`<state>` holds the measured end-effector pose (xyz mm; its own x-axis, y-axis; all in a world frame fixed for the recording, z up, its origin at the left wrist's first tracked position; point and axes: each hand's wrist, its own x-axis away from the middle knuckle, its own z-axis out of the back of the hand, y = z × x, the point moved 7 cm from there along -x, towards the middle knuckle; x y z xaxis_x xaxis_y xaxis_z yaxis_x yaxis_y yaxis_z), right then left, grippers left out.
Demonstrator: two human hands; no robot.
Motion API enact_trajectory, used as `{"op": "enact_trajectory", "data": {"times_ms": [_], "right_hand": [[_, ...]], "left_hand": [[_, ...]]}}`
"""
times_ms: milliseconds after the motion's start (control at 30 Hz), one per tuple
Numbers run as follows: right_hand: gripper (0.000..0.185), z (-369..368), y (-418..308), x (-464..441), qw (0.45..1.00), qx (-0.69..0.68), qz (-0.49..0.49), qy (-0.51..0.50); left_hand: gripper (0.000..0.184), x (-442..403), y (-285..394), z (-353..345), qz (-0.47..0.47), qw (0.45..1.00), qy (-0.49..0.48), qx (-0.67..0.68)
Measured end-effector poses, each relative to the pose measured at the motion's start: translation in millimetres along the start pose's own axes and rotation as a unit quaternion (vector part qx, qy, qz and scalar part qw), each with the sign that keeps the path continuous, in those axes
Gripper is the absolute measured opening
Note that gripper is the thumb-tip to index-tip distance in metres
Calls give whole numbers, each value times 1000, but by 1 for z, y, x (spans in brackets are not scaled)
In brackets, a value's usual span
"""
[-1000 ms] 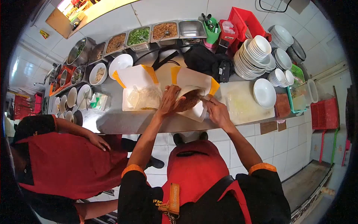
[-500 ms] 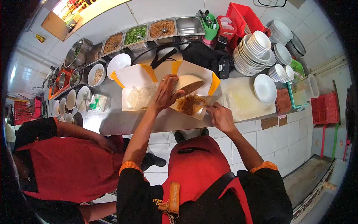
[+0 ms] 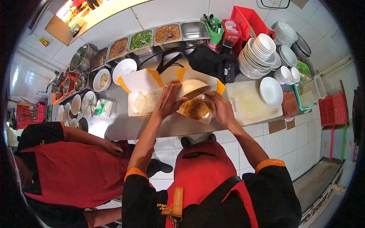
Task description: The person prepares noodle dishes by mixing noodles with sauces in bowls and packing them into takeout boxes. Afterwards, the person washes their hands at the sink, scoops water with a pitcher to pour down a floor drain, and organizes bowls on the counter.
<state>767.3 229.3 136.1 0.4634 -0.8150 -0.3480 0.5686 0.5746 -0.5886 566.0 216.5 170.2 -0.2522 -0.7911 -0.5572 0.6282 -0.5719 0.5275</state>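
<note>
White tiled wall (image 3: 171,12) behind a metal counter (image 3: 152,128), food trays lined along the back, with chopped greens (image 3: 140,40) in 1 of them. Busy little kitchen!

> ok but what are the hands up to?

Left hand (image 3: 168,102) is curled round a bowl (image 3: 192,86), fingers and thumb closed on its side. Bowl's tipped over, mouth facing down and toward the right hand.

> and where's the food?

Brown crumbly stuff (image 3: 194,109), in the right-hand box (image 3: 197,75) of 2 open white ones with yellow corners, just below the bowl. The left box (image 3: 141,80) has a clear plastic bag (image 3: 151,101) in it.

> right hand?

Right hand (image 3: 221,109) is half curled by the bowl's rim, fingers bent in. Can't tell if it's gripping anything, the fingers hide it. Beside it there's a pale board (image 3: 251,102), plus tall stacked dishes (image 3: 255,62) behind.

> anyone else?

Yeah, 1 person in a red apron (image 3: 76,173) off to the left.
</note>
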Motion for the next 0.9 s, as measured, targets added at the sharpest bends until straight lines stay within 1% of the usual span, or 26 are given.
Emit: {"op": "enact_trajectory", "data": {"times_ms": [33, 100, 133, 167, 200, 233, 267, 300, 333, 400, 433, 500, 533, 567, 600, 667, 733, 767, 800, 867, 900], "right_hand": [[31, -2, 6, -1, 1000, 0, 3, -1], [29, -17, 15, 6, 995, 22, 1, -98], [29, -13, 2, 6, 995, 21, -2, -99], [26, 4, -8, 1, 999, -34, -30, -12], [23, 19, -12, 1, 992, -89, -59, 73], [23, 13, -2, 5, 992, -89, -60, 69], [22, -7, 13, 10, 997, -59, -46, -13], [21, -19, 12, 9, 995, -30, -32, -91], [21, -17, 14, 3, 995, -27, -29, -89], [20, 2, 11, 1, 998, -58, -10, 2], [20, 1, 11, 5, 998, -59, -13, 1], [22, 3, 14, 7, 991, -130, -11, 0], [22, 7, 17, 7, 992, -128, -9, -3], [25, -2, 17, 12, 995, -41, -2, -86], [28, -12, 17, 20, 985, 43, 3, -164], [37, -8, 25, 28, 991, -3, -47, -128], [38, -17, 26, 27, 976, 45, -30, -213], [38, -5, 8, 20, 992, -8, -1, -122], [29, 6, -5, 11, 992, -120, -31, -26], [29, 12, -13, 0, 999, -27, 7, -16], [29, 9, -10, 5, 999, -36, 20, -25]], "left_hand": [[51, -2, 0, 1, 0, 1000, 2, -1], [52, 1, 3, 3, -2, 1000, 9, -10], [52, 4, 4, 2, -1, 1000, 6, -9], [52, 4, 2, 3, -4, 1000, 13, -9], [53, 5, 2, 3, -5, 1000, 19, -7], [53, 7, 1, 0, -1, 1000, 19, -6], [53, 9, 0, -2, 5, 1000, 24, 0], [54, 9, -1, -2, 7, 1000, 27, 5], [54, 6, -2, -1, 4, 1000, 30, 4], [54, 10, 1, -4, 1, 999, 29, 13], [54, 13, 2, -5, 2, 1000, 26, 14], [55, 10, 0, -6, 5, 1000, 19, 0], [55, 8, -1, -8, 7, 1000, 23, 1], [55, 10, -3, -7, 11, 999, 37, 5], [55, 13, -3, -4, 13, 999, 46, 8], [56, 18, -7, -3, 27, 996, 82, 19], [56, 44, -28, -19, 41, 987, 149, -35], [55, 45, -32, -17, 93, 985, 143, -32], [54, 46, -32, -14, 93, 986, 136, 33], [54, 39, -14, 0, 78, 981, 173, 49], [53, 39, -7, 2, 72, 981, 173, 47]]}}
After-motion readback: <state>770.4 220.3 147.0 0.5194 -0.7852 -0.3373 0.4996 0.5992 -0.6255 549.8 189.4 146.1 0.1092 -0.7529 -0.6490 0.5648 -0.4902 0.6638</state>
